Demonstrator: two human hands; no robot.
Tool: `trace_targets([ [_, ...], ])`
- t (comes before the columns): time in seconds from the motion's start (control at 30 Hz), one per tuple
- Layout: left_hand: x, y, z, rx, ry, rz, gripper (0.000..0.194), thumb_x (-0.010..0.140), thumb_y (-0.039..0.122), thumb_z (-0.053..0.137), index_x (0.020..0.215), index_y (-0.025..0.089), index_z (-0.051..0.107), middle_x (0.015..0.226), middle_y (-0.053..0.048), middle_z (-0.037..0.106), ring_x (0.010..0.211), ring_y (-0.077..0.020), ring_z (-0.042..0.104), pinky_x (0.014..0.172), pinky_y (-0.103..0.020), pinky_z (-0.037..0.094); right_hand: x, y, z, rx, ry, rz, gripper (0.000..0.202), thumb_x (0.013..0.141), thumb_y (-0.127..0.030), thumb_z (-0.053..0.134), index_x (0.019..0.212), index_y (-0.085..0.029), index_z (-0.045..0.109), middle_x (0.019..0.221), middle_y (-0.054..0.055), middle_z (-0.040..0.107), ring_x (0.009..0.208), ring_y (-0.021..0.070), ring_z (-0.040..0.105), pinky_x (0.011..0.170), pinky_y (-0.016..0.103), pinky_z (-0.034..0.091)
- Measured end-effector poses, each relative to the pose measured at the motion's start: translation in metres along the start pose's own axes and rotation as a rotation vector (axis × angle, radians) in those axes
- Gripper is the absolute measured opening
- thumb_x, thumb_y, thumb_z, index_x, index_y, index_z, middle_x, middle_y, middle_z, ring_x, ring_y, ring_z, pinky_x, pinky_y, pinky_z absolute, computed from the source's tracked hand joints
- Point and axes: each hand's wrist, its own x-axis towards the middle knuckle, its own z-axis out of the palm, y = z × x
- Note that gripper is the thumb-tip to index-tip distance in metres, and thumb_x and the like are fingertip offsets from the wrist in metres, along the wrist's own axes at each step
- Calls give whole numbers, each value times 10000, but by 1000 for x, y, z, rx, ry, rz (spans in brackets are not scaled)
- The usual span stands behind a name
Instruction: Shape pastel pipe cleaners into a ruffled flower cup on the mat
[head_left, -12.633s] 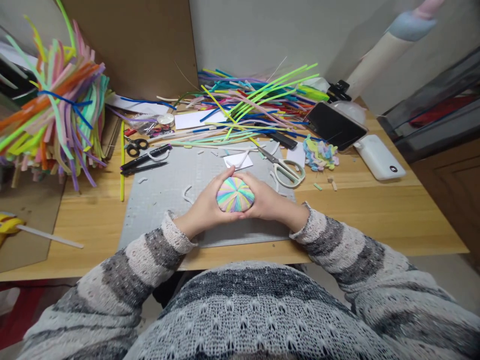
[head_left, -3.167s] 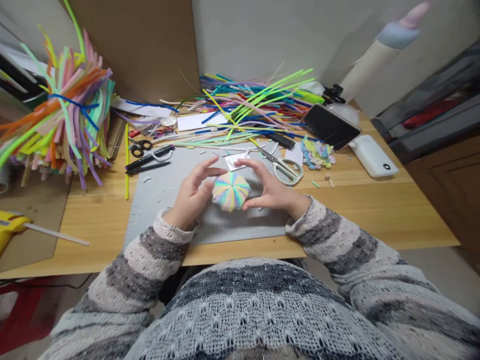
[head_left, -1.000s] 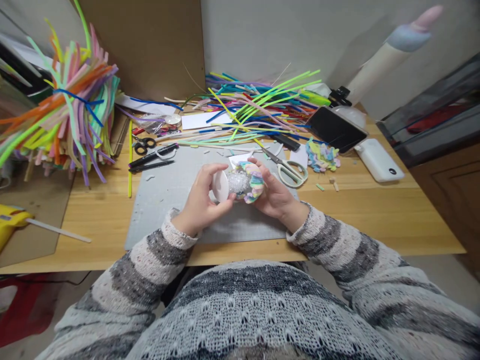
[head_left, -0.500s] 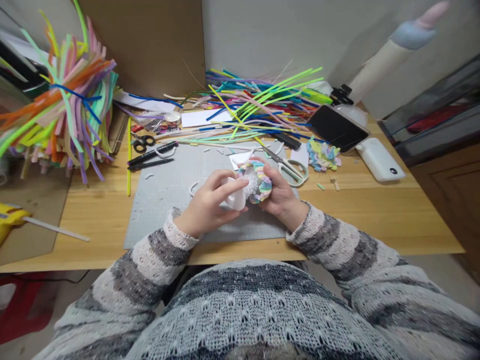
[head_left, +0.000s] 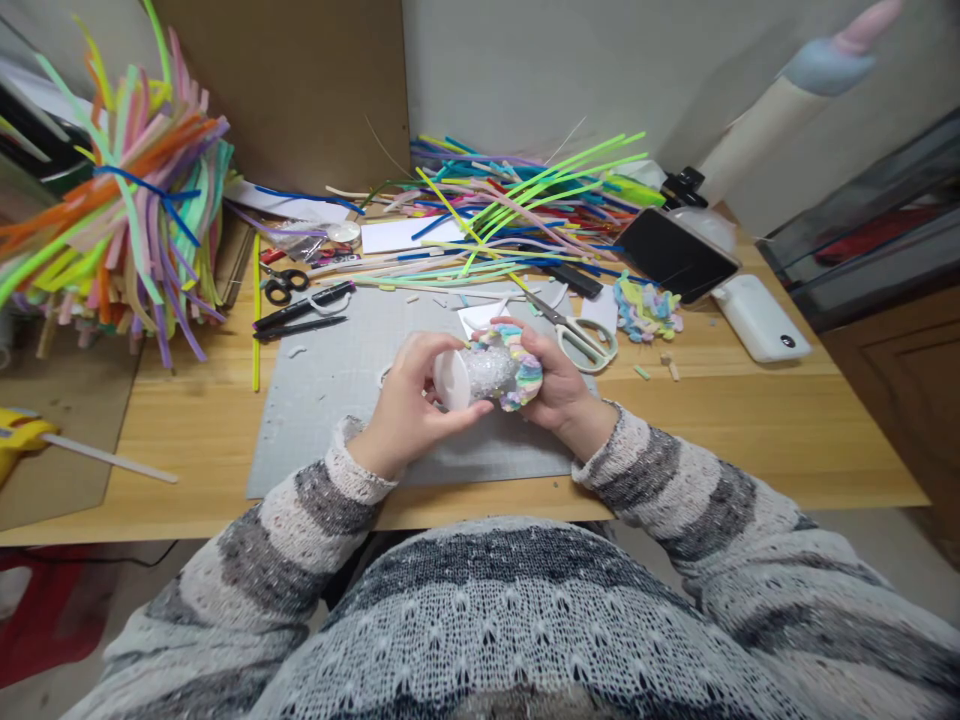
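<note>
My left hand point(head_left: 397, 405) closes its thumb and fingers around the white round end point(head_left: 452, 380) of a short silver glittery cylinder point(head_left: 489, 372), which lies sideways in the air. A fluffy pastel ring point(head_left: 528, 372) of pipe cleaner sits around the cylinder's right end. My right hand point(head_left: 562, 390) grips that ring from the right, its thumb behind and its palm partly hidden. Both hands are over the grey cutting mat point(head_left: 315, 420). Just beyond the right hand lie white-handled scissors point(head_left: 589, 345).
Loose pipe cleaners point(head_left: 525, 200) pile along the wall, and a big bundle point(head_left: 135, 190) stands at left. Black scissors point(head_left: 283, 285) and pens point(head_left: 304, 310) lie left of the mat. A pastel fluffy piece point(head_left: 646, 308), a phone point(head_left: 675, 255) and a white device point(head_left: 761, 318) sit at right. A yellow glue gun point(head_left: 19, 430) lies at far left.
The left fingers have moved off the glittery surface and spread around the white end. More of the cylinder now shows between the white end and the pastel ring. The right hand has barely moved.
</note>
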Motion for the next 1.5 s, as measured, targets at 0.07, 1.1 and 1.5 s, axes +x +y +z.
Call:
trace_targets([
  [0.07, 0, 2, 1, 83, -18, 126, 567, 657, 342, 807, 1118, 238, 494, 1017, -37, 505, 782, -132, 514, 535, -205, 439, 0, 0, 0, -1, 20, -54, 307, 736, -365, 666, 1010, -250, 585, 964, 1, 661, 847, 175, 635, 799, 359, 522],
  [1.1, -12, 6, 14, 227, 182, 86, 511, 665, 411, 799, 926, 216, 404, 882, -8, 441, 768, -149, 468, 619, -283, 439, 2, -2, 1, -26, 176, -173, 241, 763, -335, 672, 975, -266, 581, 925, -38, 642, 817, 120, 600, 754, 263, 503],
  [1.5, 9, -8, -19, 482, 518, 231, 562, 661, 376, 819, 1048, 254, 430, 992, -67, 436, 944, -239, 465, 673, -368, 472, -2, -5, -2, 129, 55, 245, 399, 749, -472, 626, 1065, -234, 580, 1128, 48, 646, 977, 244, 624, 780, 440, 555],
])
